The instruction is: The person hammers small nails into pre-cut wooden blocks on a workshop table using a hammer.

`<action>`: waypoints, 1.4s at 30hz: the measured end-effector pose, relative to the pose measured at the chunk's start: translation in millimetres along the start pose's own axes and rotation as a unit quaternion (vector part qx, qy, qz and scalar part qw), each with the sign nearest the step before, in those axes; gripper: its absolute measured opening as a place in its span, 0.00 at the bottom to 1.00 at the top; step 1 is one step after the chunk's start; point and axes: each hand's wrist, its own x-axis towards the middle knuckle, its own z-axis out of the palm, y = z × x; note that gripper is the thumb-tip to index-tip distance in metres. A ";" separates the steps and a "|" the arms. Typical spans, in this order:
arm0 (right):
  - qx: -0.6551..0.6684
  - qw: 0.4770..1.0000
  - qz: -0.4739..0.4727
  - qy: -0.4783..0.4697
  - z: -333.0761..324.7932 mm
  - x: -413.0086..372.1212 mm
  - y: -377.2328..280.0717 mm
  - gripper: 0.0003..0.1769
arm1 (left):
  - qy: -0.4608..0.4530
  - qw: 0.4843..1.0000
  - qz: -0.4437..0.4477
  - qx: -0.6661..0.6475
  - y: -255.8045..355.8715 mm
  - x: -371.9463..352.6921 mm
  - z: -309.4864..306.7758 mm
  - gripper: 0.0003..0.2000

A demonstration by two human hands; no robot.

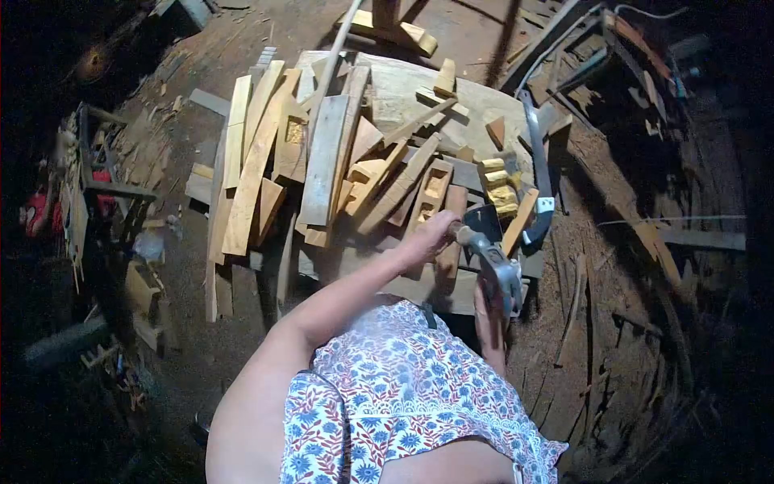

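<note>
My left hand (435, 232) is closed over the near right part of the wood pile, against the rounded, brownish end of a grey metal tool (501, 278). What its fingers wrap is partly hidden. My right hand (488, 310), below that tool and mostly covered by it, appears to grip it. A dark flat piece (482, 219) lies just beyond the tool. Beside my left hand is a wooden block with hollowed recesses (433, 189). To the right are a yellow notched wood piece (498, 189) and a small wooden stick (520, 222).
Planks (256, 169), a grey board (326, 161) and offcuts cover the left of the low wooden worktop (395, 77). A handsaw (538, 169) lies along its right edge. Scrap wood (649, 242) and shavings litter the dirt floor. Another wooden block (143, 286) lies left.
</note>
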 end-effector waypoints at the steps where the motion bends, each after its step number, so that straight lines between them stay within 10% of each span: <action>1: -0.011 0.997 0.076 0.000 -0.3 0.1 -11.7 0.20 | -0.003 1.000 -0.007 -0.006 3.9 0.3 -2.8 0.17; 3: 0.098 0.994 0.046 0.033 -0.1 -1.8 -9.3 0.22 | 0.009 1.000 0.015 -0.012 2.7 0.0 -1.5 0.17; 9: -0.108 0.994 0.004 0.034 3.9 9.1 10.9 0.22 | 0.031 0.999 0.031 0.002 6.1 0.9 -2.5 0.18; 15: 0.093 0.993 -0.015 0.073 21.2 9.4 -1.7 0.19 | 0.037 0.999 0.004 0.005 -9.7 -1.4 7.2 0.18; 42: -0.162 0.986 -0.019 0.021 3.1 -31.2 30.9 0.20 | 0.055 0.996 0.062 0.042 -4.3 -11.1 7.0 0.16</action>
